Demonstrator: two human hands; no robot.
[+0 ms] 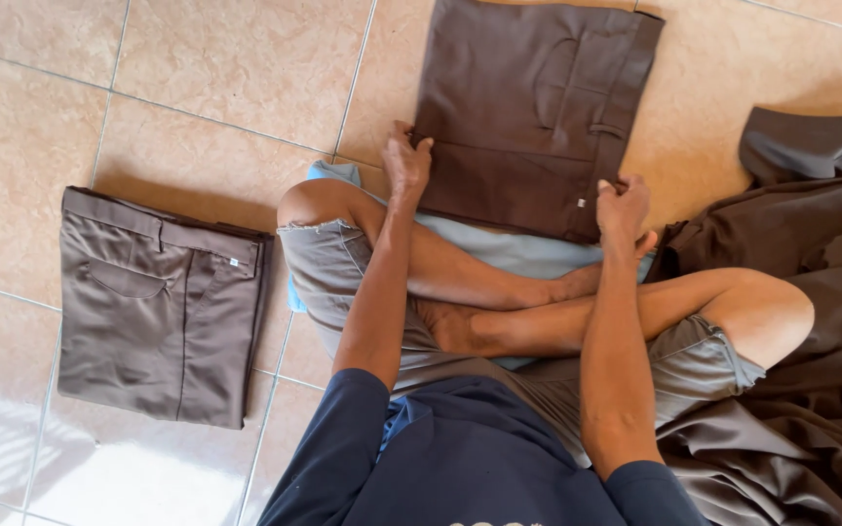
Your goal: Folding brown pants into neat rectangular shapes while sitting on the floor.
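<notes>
I'm watching both hands, left hand (407, 161) and right hand (622, 206), pinching the near edge of the dark trousers (528, 107) (folded, on the tiles (236, 68)).

A person seated on a tiled floor wears a dark navy long-sleeved top, its sleeves pushed up above the elbows, with a sliver of white print at the lower hem. Grey-brown shorts with frayed, cut-off edges cover the thighs. Forearms, lower legs and feet are bare.
</notes>
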